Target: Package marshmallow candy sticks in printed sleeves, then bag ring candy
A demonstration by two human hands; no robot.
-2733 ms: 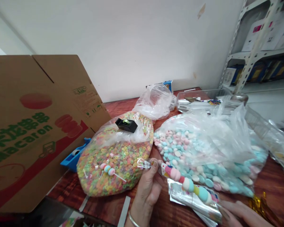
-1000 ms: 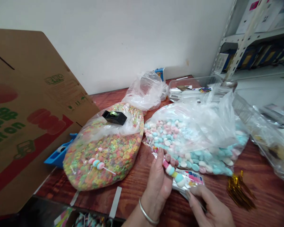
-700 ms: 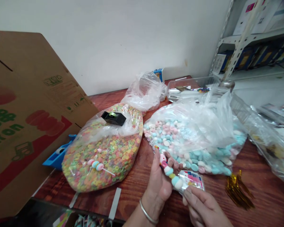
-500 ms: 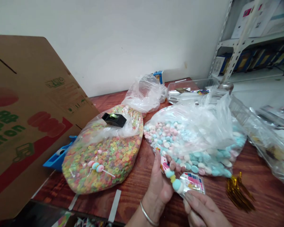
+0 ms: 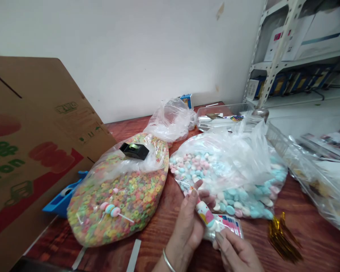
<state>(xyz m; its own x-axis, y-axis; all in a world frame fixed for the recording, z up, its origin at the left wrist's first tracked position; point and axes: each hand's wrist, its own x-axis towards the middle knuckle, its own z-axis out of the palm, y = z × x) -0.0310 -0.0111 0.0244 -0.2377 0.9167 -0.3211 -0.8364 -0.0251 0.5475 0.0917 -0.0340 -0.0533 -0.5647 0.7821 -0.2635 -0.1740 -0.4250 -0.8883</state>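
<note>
While your left hand [image 5: 189, 219] wraps its grip around the upper part of the printed candy packet [image 5: 205, 214], your right hand [image 5: 238, 249] has its grip clamped on the lower end, thumb against fingers. You hold the packet tilted above the desk [image 5: 158, 245], near the bag of pastel candies [image 5: 223, 166]; flat printed wrappers [image 5: 230, 223] lie just beside it, gold foil strips [image 5: 283, 241] farther right.

Bulk candy bags [image 5: 130, 192], tape dispenser [image 5: 134, 151] and shelving [image 5: 272, 68] suggest a workshop.
</note>
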